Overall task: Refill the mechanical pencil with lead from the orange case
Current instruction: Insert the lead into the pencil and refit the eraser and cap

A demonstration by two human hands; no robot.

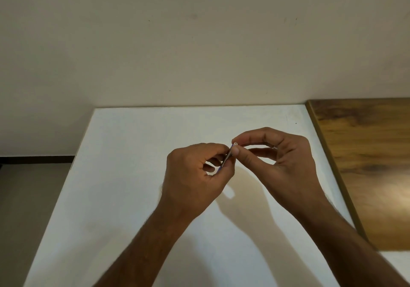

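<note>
My left hand (197, 175) grips the mechanical pencil (226, 158) above the middle of the white table (124, 175). Only a short grey and blue stretch of the pencil shows between the fingers, tilted up to the right. My right hand (279, 155) pinches the pencil's upper end between thumb and forefinger, where a small pale cap or tip (235, 144) shows. The rest of the pencil is hidden inside my left fist. The orange lead case is not in view.
A wooden surface (372, 164) adjoins the white table on the right. A plain wall (199, 42) rises behind the table's far edge. The floor lies beyond the table's left edge.
</note>
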